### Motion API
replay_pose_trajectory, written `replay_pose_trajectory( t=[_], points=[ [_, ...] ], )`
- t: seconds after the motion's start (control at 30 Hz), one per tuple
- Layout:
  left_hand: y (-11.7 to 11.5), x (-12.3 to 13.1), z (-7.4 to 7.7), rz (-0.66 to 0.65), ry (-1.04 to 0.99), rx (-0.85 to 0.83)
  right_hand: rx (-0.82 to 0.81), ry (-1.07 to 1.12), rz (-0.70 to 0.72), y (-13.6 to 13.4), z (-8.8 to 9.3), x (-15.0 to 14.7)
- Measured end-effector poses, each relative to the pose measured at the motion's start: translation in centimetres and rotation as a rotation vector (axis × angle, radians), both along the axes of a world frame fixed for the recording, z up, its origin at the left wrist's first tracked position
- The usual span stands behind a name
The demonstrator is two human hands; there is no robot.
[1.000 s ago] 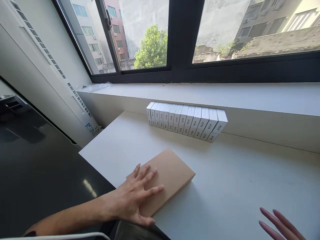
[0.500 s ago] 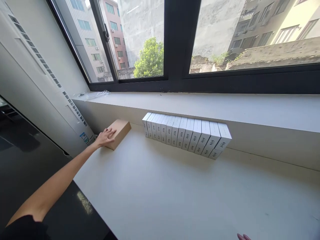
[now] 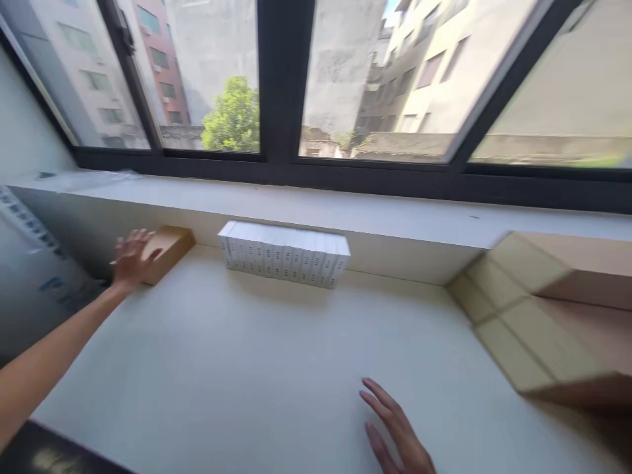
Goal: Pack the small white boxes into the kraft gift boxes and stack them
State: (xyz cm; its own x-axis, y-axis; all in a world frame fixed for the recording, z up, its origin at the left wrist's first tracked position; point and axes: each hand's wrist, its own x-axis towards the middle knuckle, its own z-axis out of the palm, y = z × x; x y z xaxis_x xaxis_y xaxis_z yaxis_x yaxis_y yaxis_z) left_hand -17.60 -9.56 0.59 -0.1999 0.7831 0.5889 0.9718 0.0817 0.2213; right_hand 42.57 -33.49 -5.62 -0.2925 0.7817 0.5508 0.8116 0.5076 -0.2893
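Note:
My left hand (image 3: 132, 258) is stretched out at the far left, fingers spread, beside or just over a brown cardboard box (image 3: 170, 252); whether it touches the box I cannot tell. The box lies on the white table (image 3: 276, 355) near the sill wall. To its right stands a row of narrow white boxes (image 3: 286, 253) with small dark print, pressed side by side. My right hand (image 3: 397, 431) hovers over the front of the table with nothing in it, its fingers apart and a little curved.
Several brown cardboard boxes (image 3: 513, 309) are stacked at the right end of the table, blurred. A white window sill (image 3: 306, 204) runs along the back, with clear plastic wrap (image 3: 101, 180) at its left. A pale appliance (image 3: 37, 276) stands at the left.
The view has swung to the right, bringing the stacked boxes into sight. My right hand has come further into view. My left hand's fingers have lifted from lying flat on the brown box.

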Motion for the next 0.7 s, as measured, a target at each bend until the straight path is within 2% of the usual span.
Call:
replay_pose_trajectory(
  t=[0.07, 0.1, 0.2, 0.27, 0.3, 0.37, 0.47, 0.53, 0.6, 0.7],
  points=[
    [-2.8, 2.7, -2.5, -0.06, -0.097, 0.285, 0.007, -0.054, -0.043, -1.0, 2.4, 0.8],
    [-4.4, 4.0, -4.0, -0.144, -0.14, 0.324, 0.038, -0.076, -0.073, -1.3, 3.8, 1.6],
    [-8.9, 7.1, -8.3, -0.411, -0.209, 0.234, 0.195, -0.133, -0.213, -2.0, 9.6, 5.2],
    [-10.9, 8.7, -10.2, -0.658, -0.149, 0.099, 0.251, -0.149, -0.345, -2.1, 13.7, 8.1],
    [-11.5, 9.4, -10.6, -0.752, -0.118, 0.068, 0.218, -0.147, -0.418, -2.1, 15.5, 9.6],
    [-12.0, 10.6, -10.8, -0.868, -0.079, 0.049, 0.017, -0.153, -0.581, -1.3, 18.0, 12.3],
    [-11.8, 11.9, -10.0, -0.913, -0.098, 0.064, -0.273, -0.193, -0.787, 1.5, 18.8, 15.6],
    [-11.7, 12.2, -9.5, -0.937, -0.118, 0.056, -0.295, -0.191, -0.888, 4.3, 18.4, 17.5],
    [-11.6, 12.1, -9.4, -0.963, -0.118, 0.045, -0.252, -0.156, -0.972, 7.3, 18.6, 19.2],
    [-11.4, 11.5, -9.8, -0.968, -0.089, 0.028, -0.151, -0.097, -1.089, 11.1, 20.6, 21.9]
  ],
)
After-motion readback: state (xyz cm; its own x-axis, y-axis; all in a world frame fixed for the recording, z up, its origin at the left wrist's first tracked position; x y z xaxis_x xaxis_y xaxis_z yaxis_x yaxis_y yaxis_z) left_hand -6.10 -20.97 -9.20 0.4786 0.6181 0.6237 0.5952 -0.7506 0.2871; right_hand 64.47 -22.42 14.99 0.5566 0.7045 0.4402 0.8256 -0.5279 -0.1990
